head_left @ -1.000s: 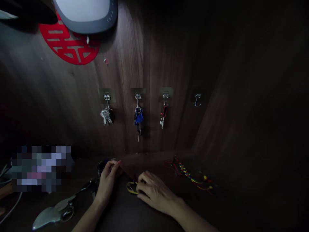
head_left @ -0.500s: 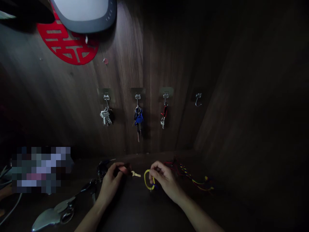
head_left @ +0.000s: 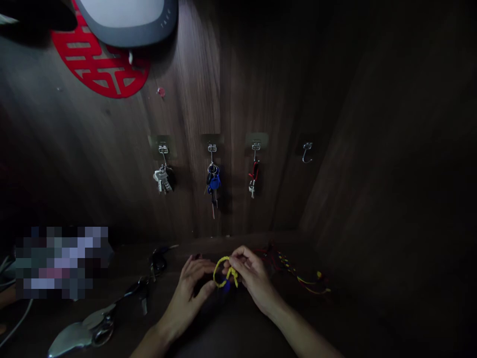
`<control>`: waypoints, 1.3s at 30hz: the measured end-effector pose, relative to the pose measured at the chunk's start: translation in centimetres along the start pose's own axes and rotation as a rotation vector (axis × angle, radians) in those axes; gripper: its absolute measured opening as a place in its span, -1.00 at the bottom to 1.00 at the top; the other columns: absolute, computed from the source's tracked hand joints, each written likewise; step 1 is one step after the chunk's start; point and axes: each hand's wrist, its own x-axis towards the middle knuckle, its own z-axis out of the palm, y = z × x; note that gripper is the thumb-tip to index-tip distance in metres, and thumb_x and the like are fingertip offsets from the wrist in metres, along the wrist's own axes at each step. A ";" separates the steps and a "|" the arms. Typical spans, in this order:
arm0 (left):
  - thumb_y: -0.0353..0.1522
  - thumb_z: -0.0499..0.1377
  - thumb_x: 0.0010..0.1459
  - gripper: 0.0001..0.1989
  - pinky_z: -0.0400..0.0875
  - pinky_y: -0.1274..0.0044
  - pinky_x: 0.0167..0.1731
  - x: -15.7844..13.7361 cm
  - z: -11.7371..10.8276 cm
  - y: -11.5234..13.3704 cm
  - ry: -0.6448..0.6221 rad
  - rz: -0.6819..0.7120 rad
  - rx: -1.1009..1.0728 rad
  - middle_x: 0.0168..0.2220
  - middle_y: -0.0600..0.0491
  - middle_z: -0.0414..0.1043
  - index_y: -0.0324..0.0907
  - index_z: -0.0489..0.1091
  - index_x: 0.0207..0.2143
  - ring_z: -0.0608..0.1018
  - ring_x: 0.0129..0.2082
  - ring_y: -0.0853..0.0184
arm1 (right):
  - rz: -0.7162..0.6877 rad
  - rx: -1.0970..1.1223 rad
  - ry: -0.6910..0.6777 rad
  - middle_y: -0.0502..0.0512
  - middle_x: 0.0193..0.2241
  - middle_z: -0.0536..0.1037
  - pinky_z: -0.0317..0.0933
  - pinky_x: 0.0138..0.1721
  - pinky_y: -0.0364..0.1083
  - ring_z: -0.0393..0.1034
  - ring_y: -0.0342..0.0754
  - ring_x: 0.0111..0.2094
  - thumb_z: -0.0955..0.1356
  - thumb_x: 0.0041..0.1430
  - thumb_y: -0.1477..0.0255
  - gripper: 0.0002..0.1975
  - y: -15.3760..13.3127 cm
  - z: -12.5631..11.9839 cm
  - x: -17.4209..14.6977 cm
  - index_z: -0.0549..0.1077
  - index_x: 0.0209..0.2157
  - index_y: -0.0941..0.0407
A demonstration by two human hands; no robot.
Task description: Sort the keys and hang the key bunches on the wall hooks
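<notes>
1. The right hand (head_left: 253,279) has its thumb and finger pinched on a yellow loop (head_left: 215,271). They hide part of it. A blue bit (head_left: 227,285) hangs under the loop.
2. The left hand (head_left: 190,293) has its thumb out, away from its other fingers, which lie side by side. Their tips are right by the loop, but I can't tell if they touch it.
3. Both hands reach in from the bottom and lean toward each other, over a dark shelf (head_left: 219,333).
4. Just right of the right hand lie some colored strings (head_left: 289,267).
5. Left of the left hand lie dark keys (head_left: 159,260) and a shiny key holder (head_left: 72,338).
6. On the wall (head_left: 201,89) behind, silver keys (head_left: 163,180), keys with a blue tag (head_left: 213,181) and a key with a red string (head_left: 255,171) hang on hooks.
7. Up high, a gray box (head_left: 128,25) covers part of a red sign (head_left: 97,63).
</notes>
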 end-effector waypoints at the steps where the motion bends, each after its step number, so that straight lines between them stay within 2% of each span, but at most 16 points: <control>1: -0.22 0.12 0.16 -0.77 -0.09 0.15 0.21 0.1 0.2 0.2 0.001 -0.001 -0.036 -0.13 0.03 0.52 -0.03 0.48 -0.18 0.45 -0.02 0.20 | -0.003 -0.006 0.005 -0.04 -0.49 0.51 0.28 -0.45 -0.18 0.46 -0.11 -0.44 0.44 -0.04 0.12 -0.63 0.1 0.0 0.0 0.30 -0.41 0.10; 5: -0.18 0.13 0.14 -0.76 0.10 0.29 0.13 0.4 0.4 0.4 0.097 -0.049 -0.221 -0.31 0.02 0.52 -0.12 0.48 -0.43 0.49 -0.18 0.22 | -0.021 -0.075 0.017 -0.04 -0.50 0.50 0.29 -0.48 -0.18 0.42 -0.14 -0.48 0.43 -0.05 0.10 -0.62 0.3 0.0 0.2 0.32 -0.43 0.11; 9: -0.13 0.15 0.09 -0.69 0.32 0.47 -0.14 0.4 0.1 0.3 0.155 -0.197 -0.426 -0.40 0.04 0.50 -0.16 0.44 -0.50 0.48 -0.30 0.25 | -0.041 -0.149 -0.025 -0.04 -0.55 0.49 0.28 -0.45 -0.16 0.40 -0.13 -0.49 0.40 0.00 0.09 -0.64 0.3 0.0 0.3 0.37 -0.41 0.11; 14: -0.05 0.18 0.03 -0.61 0.33 0.56 -0.39 0.4 0.1 0.7 0.091 -0.296 -0.668 -0.55 0.08 0.44 -0.20 0.40 -0.57 0.43 -0.49 0.35 | -0.078 -0.334 -0.118 0.01 -0.47 0.53 0.25 -0.40 -0.15 0.40 -0.11 -0.43 0.33 0.11 0.11 -0.65 0.7 -0.1 0.2 0.48 -0.29 0.12; 19: -0.10 0.22 0.03 -0.64 0.30 0.60 -0.43 0.3 0.4 1.2 0.016 -0.286 -0.761 -0.60 0.11 0.44 -0.21 0.40 -0.57 0.40 -0.53 0.40 | -0.139 -0.546 -0.187 0.06 -0.28 0.50 0.24 -0.26 -0.10 0.38 -0.06 -0.25 0.32 0.15 0.21 -0.70 0.7 0.2 0.0 0.50 -0.16 0.07; 21: -0.10 0.21 0.04 -0.64 0.30 0.59 -0.43 0.2 0.5 1.2 -0.012 -0.293 -0.767 -0.60 0.11 0.44 -0.21 0.40 -0.58 0.40 -0.53 0.40 | -0.149 -0.587 -0.204 0.06 -0.28 0.47 0.23 -0.23 -0.09 0.36 -0.05 -0.24 0.33 0.13 0.24 -0.73 0.6 0.4 -0.1 0.52 -0.21 0.09; 23: -0.10 0.20 0.05 -0.64 0.31 0.58 -0.43 0.2 0.6 0.9 -0.042 -0.294 -0.767 -0.60 0.10 0.45 -0.21 0.39 -0.57 0.40 -0.53 0.39 | -0.166 -0.612 -0.201 0.04 -0.36 0.45 0.21 -0.26 -0.11 0.35 -0.07 -0.29 0.34 0.12 0.26 -0.77 0.6 0.5 -0.1 0.52 -0.34 0.13; 25: -0.09 0.19 0.05 -0.64 0.31 0.58 -0.41 0.2 0.7 0.7 -0.049 -0.287 -0.754 -0.59 0.10 0.44 -0.21 0.39 -0.56 0.40 -0.52 0.39 | -0.165 -0.577 -0.187 -0.01 -0.45 0.43 0.19 -0.34 -0.15 0.32 -0.13 -0.38 0.34 0.11 0.25 -0.75 0.6 0.5 -0.1 0.47 -0.43 0.15; 28: -0.08 0.18 0.06 -0.63 0.31 0.58 -0.37 0.3 0.6 0.6 -0.013 -0.273 -0.710 -0.54 0.09 0.44 -0.20 0.39 -0.54 0.41 -0.47 0.37 | -0.063 -0.416 -0.197 -0.11 -0.61 0.37 0.11 -0.56 -0.23 0.20 -0.24 -0.61 0.34 0.08 0.15 -0.68 0.5 0.5 -0.1 0.39 -0.42 0.15; 30: -0.07 0.15 0.09 -0.63 0.31 0.57 -0.32 0.4 0.4 0.8 -0.008 -0.263 -0.678 -0.49 0.08 0.44 -0.20 0.41 -0.51 0.43 -0.41 0.34 | 0.008 -0.311 -0.208 -0.15 -0.66 0.35 0.08 -0.65 -0.25 0.16 -0.27 -0.69 0.36 0.04 0.11 -0.64 0.3 0.5 -0.1 0.36 -0.41 0.14; 35: -0.09 0.03 0.19 -0.61 0.28 0.52 -0.19 0.4 0.1 1.4 -0.155 -0.198 -0.653 -0.38 0.05 0.45 -0.20 0.48 -0.35 0.43 -0.31 0.30 | 0.026 -0.129 -0.163 -0.04 -0.60 0.47 0.19 -0.63 -0.23 0.35 -0.20 -0.63 0.41 -0.03 0.11 -0.63 -0.4 0.5 -0.1 0.37 -0.41 0.15; 39: -0.13 0.18 0.09 -0.70 0.29 0.57 -0.35 0.0 0.3 1.0 -0.220 -0.215 -0.687 -0.44 0.09 0.39 -0.19 0.46 -0.30 0.39 -0.44 0.38 | -0.003 -0.047 -0.049 -0.07 -0.64 0.44 0.16 -0.63 -0.24 0.34 -0.20 -0.62 0.44 -0.05 0.16 -0.66 -1.3 0.0 0.1 0.39 -0.43 0.14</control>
